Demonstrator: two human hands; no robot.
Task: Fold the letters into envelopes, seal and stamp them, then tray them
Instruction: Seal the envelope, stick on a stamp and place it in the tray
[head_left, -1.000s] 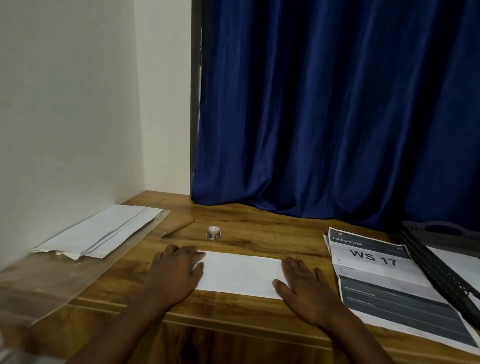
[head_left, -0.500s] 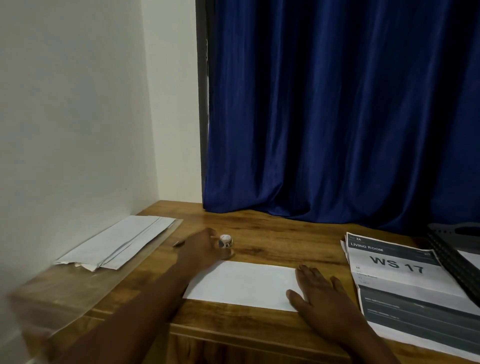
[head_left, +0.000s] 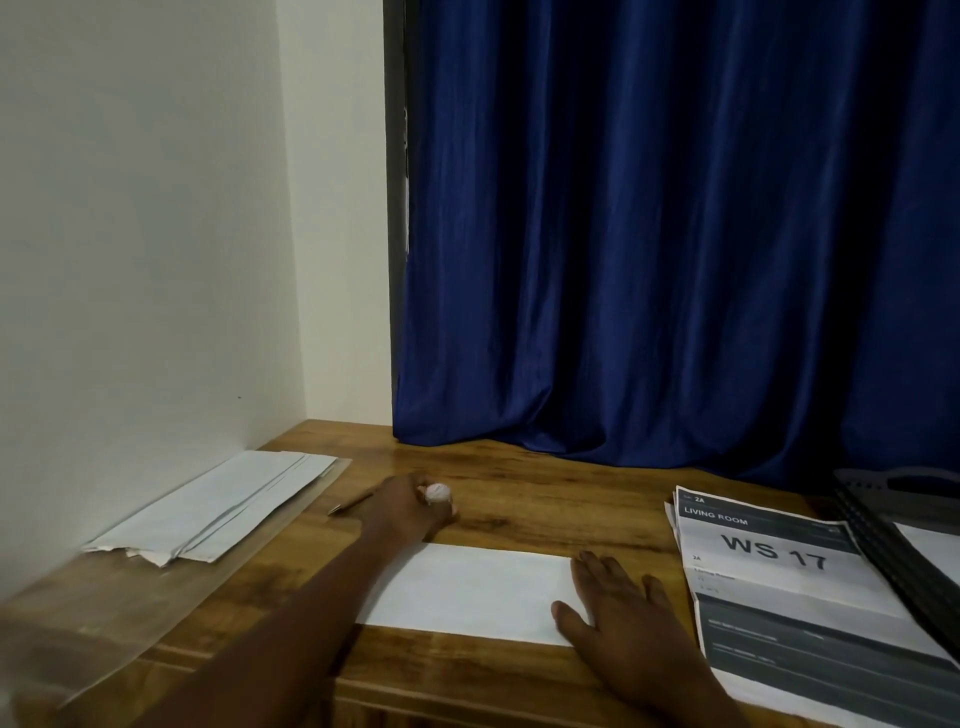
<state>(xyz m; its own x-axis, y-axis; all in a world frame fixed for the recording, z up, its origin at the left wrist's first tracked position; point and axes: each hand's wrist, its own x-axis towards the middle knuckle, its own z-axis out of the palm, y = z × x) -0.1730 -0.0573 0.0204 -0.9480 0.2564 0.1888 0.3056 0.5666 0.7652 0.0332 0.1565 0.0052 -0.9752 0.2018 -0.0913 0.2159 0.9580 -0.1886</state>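
Observation:
A white envelope (head_left: 467, 590) lies flat near the front edge of the wooden desk (head_left: 561, 499). My right hand (head_left: 618, 613) rests flat on its right end with the fingers spread. Beyond the envelope, my left hand (head_left: 410, 509) grips a small roll of stamps (head_left: 437, 492) between its fingers. A stack of white envelopes (head_left: 218, 506) sits at the left on a clear plastic sheet (head_left: 104, 613). Printed letters headed "WS 17" (head_left: 779, 571) lie at the right.
A pen (head_left: 350, 503) lies just left of my left hand. A dark tray (head_left: 893, 525) stands at the far right edge. A blue curtain (head_left: 675, 234) hangs behind the desk, and a white wall (head_left: 130, 260) closes the left side.
My left hand left the envelope's left end, reached forward and took hold of the stamp roll. My right hand stayed on the envelope.

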